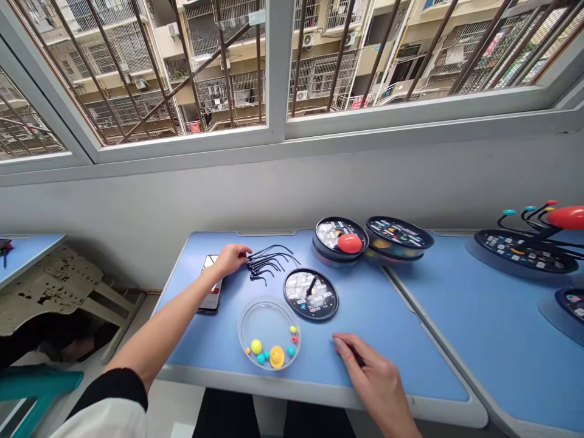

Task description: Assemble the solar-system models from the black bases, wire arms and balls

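At the left of the desk, my left hand [233, 258] has its fingertips pinched at the ends of a row of thin black curved rods [269, 263]. My right hand [371, 377] rests near the front edge, thumb and fingers drawn together, with nothing visible in them. Between the hands lies a black round disc [326, 311] with a printed face and a short black post [312, 286] on it. Nearer to me, a clear round tray [244, 340] holds several coloured balls, among them a larger orange one [277, 357].
A phone [211, 299] lies under my left forearm. Toward the wall stand two round black cases [340, 226] [399, 231], one with a red ball [350, 243] on it. On the adjoining desk is an assembled model [524, 249] with coloured balls on curved arms.
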A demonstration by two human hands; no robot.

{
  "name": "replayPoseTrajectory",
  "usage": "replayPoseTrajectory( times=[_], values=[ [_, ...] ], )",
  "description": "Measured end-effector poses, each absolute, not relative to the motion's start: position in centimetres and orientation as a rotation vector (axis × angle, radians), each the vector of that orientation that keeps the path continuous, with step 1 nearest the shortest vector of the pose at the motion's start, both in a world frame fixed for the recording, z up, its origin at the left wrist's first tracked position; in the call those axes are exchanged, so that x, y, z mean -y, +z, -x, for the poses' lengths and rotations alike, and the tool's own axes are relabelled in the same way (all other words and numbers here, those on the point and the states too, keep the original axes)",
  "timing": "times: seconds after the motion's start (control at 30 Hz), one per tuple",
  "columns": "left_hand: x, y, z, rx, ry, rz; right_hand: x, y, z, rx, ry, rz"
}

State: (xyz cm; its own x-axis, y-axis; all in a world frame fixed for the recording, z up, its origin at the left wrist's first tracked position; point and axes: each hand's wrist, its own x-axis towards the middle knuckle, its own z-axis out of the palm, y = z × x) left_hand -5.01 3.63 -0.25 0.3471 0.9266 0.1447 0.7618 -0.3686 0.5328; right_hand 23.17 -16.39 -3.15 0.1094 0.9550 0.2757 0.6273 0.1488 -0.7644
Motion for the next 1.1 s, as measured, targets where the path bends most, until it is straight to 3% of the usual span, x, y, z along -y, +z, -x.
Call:
replayPoseTrajectory(
  times=[0.47,0.57,0.8,1.1],
  values=[
    [-0.2,2.5,4.0,-1.314,1.124,-1.65,16.0,-2.9,-23.9,1.424,0.745,1.581],
    [2.5,4.5,1.4,-1.139,1.077,-1.567,15.1,-0.6,-24.3,1.27,0.909,1.506],
    [7.2,6.6,-5.4,-0.746,0.563,-1.258,13.0,4.1,-23.7,1.088,1.331,1.076],
    [5.7,5.3,-6.6,-0.987,0.753,-1.58,10.2,3.0,-23.5,0.806,1.358,0.978]
  ],
)
